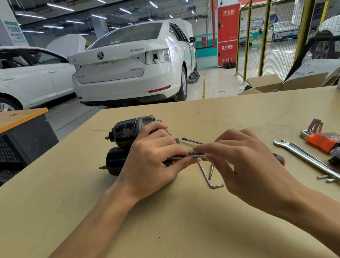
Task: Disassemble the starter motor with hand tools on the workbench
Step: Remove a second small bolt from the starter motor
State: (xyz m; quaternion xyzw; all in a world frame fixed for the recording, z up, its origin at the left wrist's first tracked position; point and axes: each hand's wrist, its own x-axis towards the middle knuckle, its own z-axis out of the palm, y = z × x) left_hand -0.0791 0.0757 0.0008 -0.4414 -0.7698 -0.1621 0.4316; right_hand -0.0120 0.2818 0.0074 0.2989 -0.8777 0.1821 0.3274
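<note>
Starter motor [126, 136] gripped by left hand [153, 158] on workbench [175, 225]

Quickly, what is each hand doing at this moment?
Left hand: grips the starter motor.
Right hand: pinches a long bolt at the motor.

Both bare arms reached forward and came close together. The left hand [153, 154] lay palm down with its fingers curled, thumb and fingertips pinching something thin. The right hand [243, 167] came in from the right, back of the hand up, its fingers bent and its fingertips meeting the left hand's fingertips in a pinch
</note>
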